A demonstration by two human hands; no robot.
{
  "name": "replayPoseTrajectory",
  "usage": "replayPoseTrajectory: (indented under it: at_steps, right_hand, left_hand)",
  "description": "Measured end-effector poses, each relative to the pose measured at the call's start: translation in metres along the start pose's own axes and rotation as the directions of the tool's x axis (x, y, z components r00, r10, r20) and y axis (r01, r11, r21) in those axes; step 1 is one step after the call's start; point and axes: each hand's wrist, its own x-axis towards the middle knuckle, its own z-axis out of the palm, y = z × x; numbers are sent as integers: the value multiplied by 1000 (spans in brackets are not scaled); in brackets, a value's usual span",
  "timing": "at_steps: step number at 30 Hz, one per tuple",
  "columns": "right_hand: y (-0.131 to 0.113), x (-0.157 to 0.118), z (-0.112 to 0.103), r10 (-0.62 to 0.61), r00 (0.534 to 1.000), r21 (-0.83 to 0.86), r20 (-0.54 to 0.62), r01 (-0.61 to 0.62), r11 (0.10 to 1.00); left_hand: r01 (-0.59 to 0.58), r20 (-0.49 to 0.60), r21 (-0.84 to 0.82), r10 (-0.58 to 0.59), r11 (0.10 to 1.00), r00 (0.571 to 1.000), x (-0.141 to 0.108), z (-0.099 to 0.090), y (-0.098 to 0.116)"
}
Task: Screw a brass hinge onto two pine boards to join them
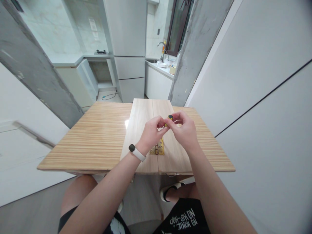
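Observation:
Both of my hands meet above the pale wooden board, their fingertips pinched round a small black and yellow toy figure (pixel 170 117) whose exact kind I cannot make out. My left hand (pixel 151 131), with a white-strapped watch (pixel 137 152) on its wrist, grips the lower left side. From the right, my right hand (pixel 184 129) holds the upper part between thumb and fingers. Below the left hand, a yellow printed sheet (pixel 159 149) lies flat on the board, partly covered by that hand and wrist.
The pale board (pixel 138 113) runs across the middle of a striped wooden table (pixel 97 136). Beyond the table stand a refrigerator (pixel 129 29) and a counter with a sink and faucet (pixel 161 48). A white panel wall (pixel 263 81) rises close on the right.

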Motion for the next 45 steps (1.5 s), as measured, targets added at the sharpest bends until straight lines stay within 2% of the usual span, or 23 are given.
replayPoseTrajectory:
  at_steps: [3,5,13,16,21,26,30,34,37,40,45]
  right_hand:
    - [1,3,-5,-7,992,65,128,-1,998]
    - [1,5,-7,-7,987,75,160,-5,997]
    - [1,1,-7,-12,998,15,64,11,1000]
    - [-2,-3,-5,-40,998,-1,39,40,999]
    - [-6,-9,0,-11,999,-21,-37,10,1000]
    - [-5,-11,2,8,993,-64,-121,-16,998]
    - [-1,-5,-4,13,998,-34,-64,-15,999]
    - [0,0,-14,-37,993,-10,110,38,999]
    - [-1,2,-19,-27,974,-27,223,34,999]
    - [-2,1,-20,-26,972,-24,233,33,999]
    - [-3,-1,-16,-19,990,-71,142,29,997]
  left_hand:
    - [4,39,-23,-3,1000,999,2,-5,-1]
    - [10,60,-40,-8,999,998,3,-8,-1]
    - [12,134,-37,-7,999,991,5,-9,5]
    - [22,112,-23,-19,999,994,3,-7,6]
    - [31,34,-20,-31,999,999,-1,1,5]
    - [14,68,-7,-14,1000,998,0,5,4]
    - [-12,116,57,5,998,993,4,-1,3]
    - [-57,205,62,43,996,978,7,-7,5]
    - [-36,217,30,29,999,976,8,-8,5]
    - [-10,226,2,9,1000,974,7,-9,5]
    - [13,256,-22,-7,1000,967,5,-12,6]
